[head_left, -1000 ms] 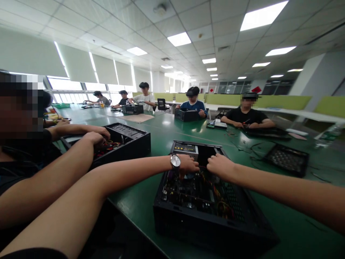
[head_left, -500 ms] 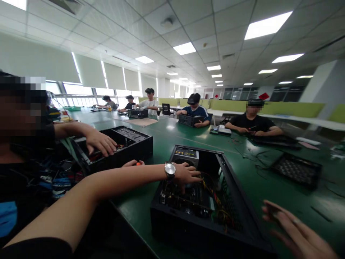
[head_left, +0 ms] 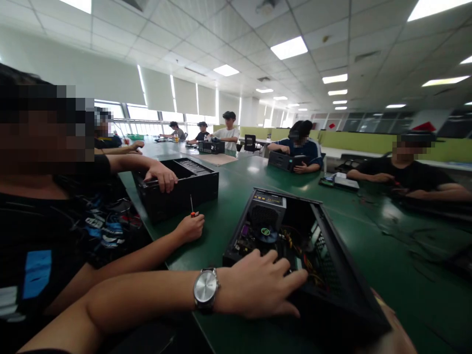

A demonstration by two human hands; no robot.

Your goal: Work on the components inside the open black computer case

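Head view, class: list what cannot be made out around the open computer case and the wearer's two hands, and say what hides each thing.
- Right hand: head view, mostly behind the computer case wall and cut by the bottom edge; its grip cannot be told.
- Left hand: fingertips dip inside the case; what they touch is hidden.
- Motherboard: parts too small and dark to name.
- Power supply label: text too small.
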